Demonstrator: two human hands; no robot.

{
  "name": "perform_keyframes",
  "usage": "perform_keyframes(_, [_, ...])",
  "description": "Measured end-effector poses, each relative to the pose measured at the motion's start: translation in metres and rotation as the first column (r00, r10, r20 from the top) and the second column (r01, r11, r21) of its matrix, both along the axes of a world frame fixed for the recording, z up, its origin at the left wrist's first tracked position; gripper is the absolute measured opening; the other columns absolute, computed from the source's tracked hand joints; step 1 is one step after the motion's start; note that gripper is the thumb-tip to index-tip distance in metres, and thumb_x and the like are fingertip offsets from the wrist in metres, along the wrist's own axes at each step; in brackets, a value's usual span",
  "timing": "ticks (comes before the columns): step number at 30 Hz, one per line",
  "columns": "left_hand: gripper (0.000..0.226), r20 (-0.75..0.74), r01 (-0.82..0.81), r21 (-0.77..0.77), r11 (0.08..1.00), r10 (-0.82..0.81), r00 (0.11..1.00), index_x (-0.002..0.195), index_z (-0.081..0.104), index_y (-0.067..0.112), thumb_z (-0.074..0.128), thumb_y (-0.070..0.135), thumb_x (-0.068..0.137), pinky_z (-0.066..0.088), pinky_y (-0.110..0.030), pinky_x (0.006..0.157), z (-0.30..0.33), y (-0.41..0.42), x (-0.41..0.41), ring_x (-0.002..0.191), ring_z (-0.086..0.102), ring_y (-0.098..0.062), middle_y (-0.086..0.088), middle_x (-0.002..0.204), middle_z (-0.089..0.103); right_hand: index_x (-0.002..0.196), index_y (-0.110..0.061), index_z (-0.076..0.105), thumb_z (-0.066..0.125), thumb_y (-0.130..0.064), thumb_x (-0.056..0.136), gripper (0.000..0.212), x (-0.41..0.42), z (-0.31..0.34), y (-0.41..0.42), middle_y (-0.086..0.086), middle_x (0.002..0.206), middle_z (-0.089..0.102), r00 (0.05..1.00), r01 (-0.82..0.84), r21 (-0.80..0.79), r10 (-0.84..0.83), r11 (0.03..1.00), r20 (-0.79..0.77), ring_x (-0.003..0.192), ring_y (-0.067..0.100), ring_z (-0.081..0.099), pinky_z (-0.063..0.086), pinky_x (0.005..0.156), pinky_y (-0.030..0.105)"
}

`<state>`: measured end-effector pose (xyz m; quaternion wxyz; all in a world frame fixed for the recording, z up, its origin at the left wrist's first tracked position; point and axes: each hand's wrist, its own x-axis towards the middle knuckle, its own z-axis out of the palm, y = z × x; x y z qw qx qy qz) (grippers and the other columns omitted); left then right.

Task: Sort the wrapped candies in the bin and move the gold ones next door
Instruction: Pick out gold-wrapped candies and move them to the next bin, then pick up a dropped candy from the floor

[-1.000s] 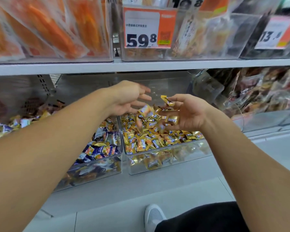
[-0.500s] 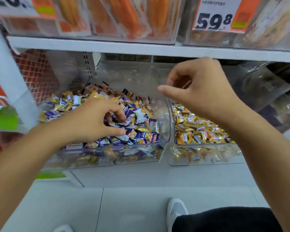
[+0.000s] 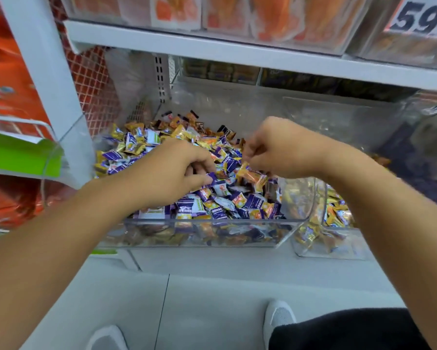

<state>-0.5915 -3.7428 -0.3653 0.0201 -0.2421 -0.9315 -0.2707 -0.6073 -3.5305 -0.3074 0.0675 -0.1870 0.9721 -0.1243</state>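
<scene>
Floor: grey floor [image 3: 212,306] is lying nearest, with a white shoe [image 3: 279,318] and a second shoe [image 3: 106,337] standing on it, and dark trousers [image 3: 346,329] showing at the lower right.
Bin: a clear plastic bin [image 3: 199,233] is sitting on the lower shelf, filled with a mix of purple and gold wrapped candies [image 3: 240,205].
Neighbouring bin: just to the right, touching or nearly touching, a second clear bin [image 3: 310,246] is holding mostly gold-wrapped candies [image 3: 336,210].
Left hand: the left hand [image 3: 169,173] is reaching into the mixed bin, palm down, its fingers [image 3: 202,170] curling into the heap and touching purple wrappers; whether they are actually gripping one, I cannot tell.
Right hand: the right hand [image 3: 283,147] is hovering over the right part of the mixed bin, fingers curled closed and pinching the end of a gold candy [image 3: 251,175].
Gold candy: it is hanging just above the heap, between the two hands, tilted down to the right.
Left side: green and orange packaging [image 3: 15,152] is sitting beyond a white upright post [image 3: 43,66].
Upper shelf: a white shelf [image 3: 237,54] is carrying clear boxes of orange packets [image 3: 275,16] and a price tag [image 3: 424,18] reading partly "59".
</scene>
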Motion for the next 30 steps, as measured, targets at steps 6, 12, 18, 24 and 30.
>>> perform_keyframes(6, [0.015,0.065,-0.088,0.164,0.982,0.079,0.995,0.093,0.073,0.028,0.077,0.016,0.085,0.046,-0.013,0.055,0.001,-0.008,-0.007,0.055,0.056,-0.007,0.009,0.079,0.07,0.088,0.006,0.069,0.056,-0.008,0.095,0.02,-0.005,-0.006,-0.007,0.019,0.074,0.072,0.982,0.181,-0.247,-0.162,0.952,0.096,0.056,0.024,0.071,0.062,0.059,0.042])
perform_keyframes(12, [0.01,0.046,-0.046,0.201,0.979,0.037,0.998,0.079,0.072,0.027,0.073,0.029,0.088,0.037,-0.011,0.049,0.013,-0.013,-0.003,0.047,0.044,-0.001,0.017,0.058,0.059,0.087,-0.012,0.074,0.062,-0.018,0.093,0.015,0.016,-0.009,-0.02,0.003,0.076,0.072,0.965,-0.127,-0.177,0.163,0.976,0.206,0.06,0.008,0.069,0.05,0.051,0.018])
perform_keyframes(18, [0.016,0.289,0.165,0.067,0.984,-0.177,0.941,0.07,0.071,0.016,0.076,0.025,0.082,0.035,-0.013,0.044,0.048,-0.008,0.038,0.044,0.043,-0.004,0.002,0.054,0.061,0.071,-0.014,0.074,0.072,-0.027,0.082,0.017,0.058,0.014,-0.027,0.001,0.059,0.069,0.915,-0.297,-0.149,0.326,0.943,0.239,0.043,0.013,0.055,0.044,0.043,0.024])
perform_keyframes(24, [0.017,0.498,0.3,-0.334,0.894,-0.103,0.861,0.067,0.073,0.021,0.074,0.038,0.07,0.042,-0.016,0.05,0.009,-0.001,0.098,0.041,0.054,-0.002,0.012,0.051,0.063,0.097,-0.004,0.074,0.073,-0.018,0.082,0.021,0.102,-0.049,-0.061,0.012,0.087,0.073,0.67,-0.425,-0.027,0.334,0.905,0.663,0.061,0.022,0.071,0.051,0.045,0.023])
perform_keyframes(30, [0.029,0.708,0.368,-0.545,0.753,0.178,0.683,0.085,0.073,0.02,0.076,0.047,0.077,0.058,-0.037,0.075,-0.137,-0.004,0.181,0.079,0.068,-0.021,0.001,0.078,0.071,0.121,-0.008,0.061,0.079,-0.023,0.083,0.045,0.191,-0.216,-0.096,0.006,0.086,0.063,0.52,-0.611,0.095,0.309,0.786,0.797,0.073,0.024,0.067,0.058,0.062,0.031])
